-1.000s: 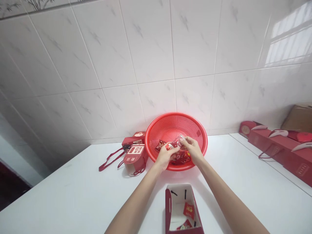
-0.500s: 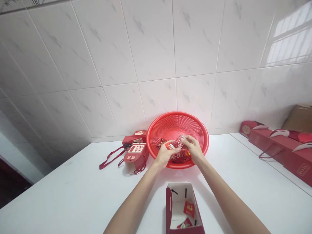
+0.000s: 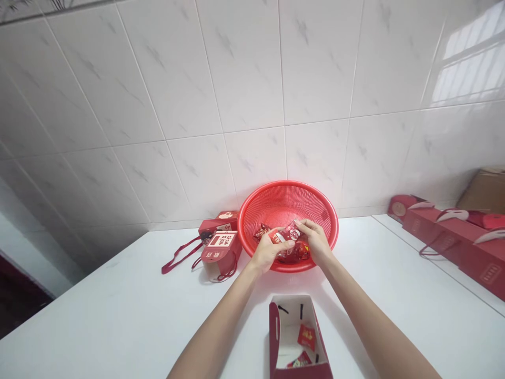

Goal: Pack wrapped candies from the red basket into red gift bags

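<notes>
Currently holding a red packet (image 3: 290,233) clamped between left hand (image 3: 267,252) and right hand (image 3: 316,241), over the near part of a red basket (image 3: 288,193). Reaching past both sides of a near, open box (image 3: 288,341) with small packets (image 3: 306,336) inside, to the right of red gift boxes (image 3: 220,256).

One view: head camera, worn on person's head, above near side of table (image 3: 130,310). Faces forward and down, at tiled wall (image 3: 252,79), which fills upper half of frame. Left hand (image 3: 268,251) and right hand (image 3: 316,242) seen from behind and above, at middle range, below and right of frame centre. Basin (image 3: 286,196) at same range, lens looking obliquely into it. Open box (image 3: 289,337) nearest, seen steeply from above, cut by bottom edge. Red boxes (image 3: 437,234) off to right, cut by frame edge.
</notes>
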Tool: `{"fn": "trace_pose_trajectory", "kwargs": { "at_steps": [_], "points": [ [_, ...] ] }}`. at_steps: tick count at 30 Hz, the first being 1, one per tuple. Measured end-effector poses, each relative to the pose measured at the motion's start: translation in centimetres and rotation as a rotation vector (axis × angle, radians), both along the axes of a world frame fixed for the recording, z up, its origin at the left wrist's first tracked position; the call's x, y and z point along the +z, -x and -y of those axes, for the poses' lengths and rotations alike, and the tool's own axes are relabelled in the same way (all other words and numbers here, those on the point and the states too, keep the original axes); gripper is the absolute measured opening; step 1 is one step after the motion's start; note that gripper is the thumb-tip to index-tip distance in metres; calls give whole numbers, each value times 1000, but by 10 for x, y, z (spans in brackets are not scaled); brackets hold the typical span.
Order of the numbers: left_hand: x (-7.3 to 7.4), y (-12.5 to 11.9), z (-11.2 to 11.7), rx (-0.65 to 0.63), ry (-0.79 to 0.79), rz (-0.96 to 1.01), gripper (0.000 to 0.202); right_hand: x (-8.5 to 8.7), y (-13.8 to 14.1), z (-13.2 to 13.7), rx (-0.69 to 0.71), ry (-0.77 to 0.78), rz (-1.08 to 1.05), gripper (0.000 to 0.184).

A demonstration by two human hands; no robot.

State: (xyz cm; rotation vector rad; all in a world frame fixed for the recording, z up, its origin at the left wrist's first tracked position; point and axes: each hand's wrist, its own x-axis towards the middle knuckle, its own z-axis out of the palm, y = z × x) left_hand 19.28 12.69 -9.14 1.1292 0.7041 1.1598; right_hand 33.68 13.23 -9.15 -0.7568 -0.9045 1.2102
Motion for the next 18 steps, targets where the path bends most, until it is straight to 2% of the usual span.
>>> {"fn": "trace_pose_trajectory", "kwargs": {
  "at_steps": [6,14,18],
  "points": [
    [-3,-1,-1,-7,14,-7,59,2,-1,2,4,3,-2,48],
    [2,-4,4,-70,27,-23,46,3,-1,3,38,16,6,47],
    [3,-4,4,-42,50,15,42,3,-1,3,46,37,13,48]
  ]
}}
